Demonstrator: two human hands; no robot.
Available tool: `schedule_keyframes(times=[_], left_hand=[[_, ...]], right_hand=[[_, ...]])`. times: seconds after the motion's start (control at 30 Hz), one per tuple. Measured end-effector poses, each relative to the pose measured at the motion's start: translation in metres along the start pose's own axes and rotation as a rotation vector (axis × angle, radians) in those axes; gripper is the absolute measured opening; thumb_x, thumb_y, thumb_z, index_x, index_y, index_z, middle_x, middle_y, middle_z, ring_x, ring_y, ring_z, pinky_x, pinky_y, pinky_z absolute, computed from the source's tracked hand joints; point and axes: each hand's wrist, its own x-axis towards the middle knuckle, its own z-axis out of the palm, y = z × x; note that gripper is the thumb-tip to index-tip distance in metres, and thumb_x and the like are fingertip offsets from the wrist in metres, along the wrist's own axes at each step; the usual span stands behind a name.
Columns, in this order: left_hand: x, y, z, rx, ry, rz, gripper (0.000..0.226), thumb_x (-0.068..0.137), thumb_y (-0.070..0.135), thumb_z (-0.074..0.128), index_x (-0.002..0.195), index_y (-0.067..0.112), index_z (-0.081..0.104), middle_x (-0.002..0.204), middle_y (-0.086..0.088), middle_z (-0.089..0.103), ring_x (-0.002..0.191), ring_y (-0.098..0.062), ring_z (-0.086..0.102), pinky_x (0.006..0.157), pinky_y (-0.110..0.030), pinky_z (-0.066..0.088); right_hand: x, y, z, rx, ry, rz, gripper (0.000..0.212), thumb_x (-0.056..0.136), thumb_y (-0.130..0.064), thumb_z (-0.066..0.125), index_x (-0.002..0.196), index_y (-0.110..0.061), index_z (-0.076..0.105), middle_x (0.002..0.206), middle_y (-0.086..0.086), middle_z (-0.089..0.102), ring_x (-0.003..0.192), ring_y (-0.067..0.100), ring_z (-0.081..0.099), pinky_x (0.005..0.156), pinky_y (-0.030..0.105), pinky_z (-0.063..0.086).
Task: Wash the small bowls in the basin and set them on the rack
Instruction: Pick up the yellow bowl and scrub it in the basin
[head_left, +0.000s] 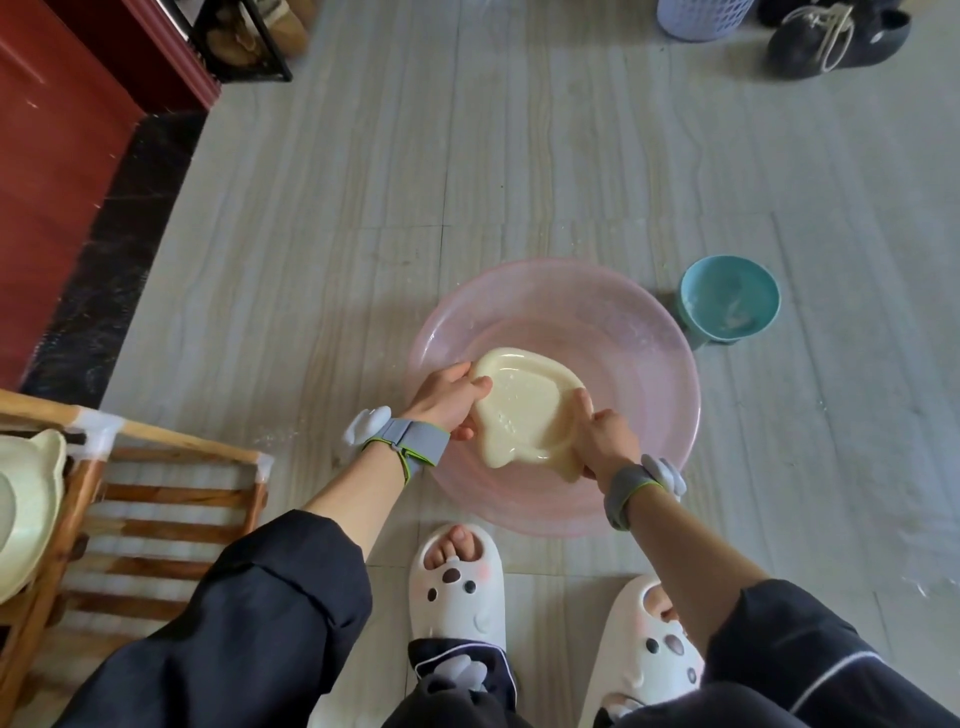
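A cream, animal-shaped shallow bowl is held tilted over the pink translucent basin on the floor. My left hand grips its left rim, thumb over the edge. On the lower right rim, my right hand is clamped with its thumb inside the bowl. A teal bowl with white residue stands upright on the floor, just right of the basin. The wooden slatted rack is at the lower left, and a pale green eared bowl rests on its left end.
My feet in white animal-face slippers stand close to the basin's near rim. A red wall with a dark base runs along the left. Black shoes and a lilac basket sit far back right on the tiled floor.
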Motion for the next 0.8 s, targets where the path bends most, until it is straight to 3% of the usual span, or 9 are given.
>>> schedule_keyframes(times=[0.13, 0.23, 0.3, 0.37, 0.47, 0.53, 0.63, 0.73, 0.8], left_hand=[[-0.006, 0.004, 0.012, 0.066, -0.006, 0.086, 0.028, 0.094, 0.026, 0.056, 0.120, 0.037, 0.059, 0.093, 0.001, 0.063, 0.057, -0.018, 0.050, 0.049, -0.025, 0.049], [0.001, 0.003, 0.016, 0.097, 0.085, 0.129, 0.031, 0.095, 0.027, 0.055, 0.124, 0.030, 0.061, 0.107, 0.000, 0.065, 0.057, -0.020, 0.052, 0.055, -0.027, 0.050], [0.003, 0.004, 0.013, 0.130, 0.136, 0.151, 0.032, 0.089, 0.035, 0.055, 0.119, 0.032, 0.064, 0.109, 0.000, 0.067, 0.060, -0.025, 0.053, 0.062, -0.030, 0.050], [0.002, 0.005, 0.012, 0.147, 0.165, 0.162, 0.038, 0.078, 0.045, 0.052, 0.112, 0.035, 0.065, 0.107, -0.001, 0.069, 0.074, -0.031, 0.060, 0.074, -0.038, 0.055], [0.000, 0.007, 0.015, 0.128, 0.206, 0.157, 0.039, 0.079, 0.045, 0.051, 0.114, 0.034, 0.063, 0.106, 0.001, 0.067, 0.094, -0.038, 0.066, 0.085, -0.049, 0.056], [-0.003, 0.011, 0.019, 0.102, 0.239, 0.164, 0.036, 0.086, 0.042, 0.052, 0.120, 0.033, 0.060, 0.107, 0.001, 0.065, 0.095, -0.040, 0.066, 0.086, -0.051, 0.055], [-0.006, 0.014, 0.023, 0.115, 0.264, 0.192, 0.035, 0.088, 0.041, 0.052, 0.120, 0.033, 0.059, 0.109, 0.002, 0.066, 0.095, -0.037, 0.065, 0.085, -0.049, 0.056], [-0.006, 0.011, 0.018, 0.144, 0.204, 0.171, 0.034, 0.091, 0.037, 0.053, 0.123, 0.032, 0.059, 0.112, -0.002, 0.067, 0.093, -0.035, 0.064, 0.081, -0.044, 0.056], [-0.007, 0.008, 0.013, 0.130, 0.139, 0.162, 0.029, 0.094, 0.032, 0.055, 0.123, 0.032, 0.061, 0.108, -0.001, 0.066, 0.076, -0.028, 0.060, 0.067, -0.033, 0.051]], right_hand=[[0.001, 0.000, -0.001, -0.036, -0.003, 0.008, 0.079, 0.077, -0.085, 0.033, 0.110, -0.016, 0.053, 0.096, 0.011, 0.068, 0.080, 0.034, 0.066, 0.081, 0.045, 0.058], [0.003, -0.004, 0.002, 0.017, 0.009, -0.045, 0.060, 0.094, -0.060, 0.036, 0.121, -0.008, 0.051, 0.104, 0.013, 0.063, 0.092, 0.037, 0.062, 0.087, 0.049, 0.055], [0.000, -0.005, 0.005, 0.143, -0.028, -0.089, 0.041, 0.099, -0.033, 0.042, 0.127, -0.003, 0.048, 0.100, 0.007, 0.058, 0.094, 0.031, 0.059, 0.085, 0.043, 0.052], [-0.001, -0.005, 0.008, 0.334, -0.076, -0.094, 0.038, 0.095, -0.009, 0.044, 0.132, -0.003, 0.046, 0.097, 0.003, 0.056, 0.094, 0.026, 0.057, 0.080, 0.039, 0.051], [-0.009, -0.005, 0.012, 0.591, -0.139, -0.052, 0.039, 0.086, 0.006, 0.056, 0.122, -0.009, 0.052, 0.104, 0.009, 0.060, 0.088, 0.024, 0.061, 0.069, 0.036, 0.053], [-0.017, -0.008, 0.016, 0.673, -0.240, -0.026, 0.045, 0.080, -0.003, 0.075, 0.114, -0.017, 0.048, 0.107, 0.006, 0.060, 0.089, 0.021, 0.062, 0.067, 0.035, 0.051], [-0.021, -0.006, 0.020, 0.625, -0.272, -0.023, 0.077, 0.071, -0.032, 0.089, 0.125, -0.021, 0.035, 0.115, -0.003, 0.056, 0.102, 0.018, 0.064, 0.075, 0.036, 0.057], [-0.014, 0.001, 0.014, 0.292, -0.073, -0.071, 0.074, 0.067, -0.063, 0.080, 0.114, -0.016, 0.046, 0.103, -0.001, 0.063, 0.094, 0.021, 0.066, 0.080, 0.042, 0.059], [-0.010, 0.004, 0.006, 0.158, 0.067, -0.082, 0.058, 0.082, -0.068, 0.061, 0.099, -0.013, 0.056, 0.087, 0.003, 0.065, 0.086, 0.027, 0.065, 0.082, 0.043, 0.056]])
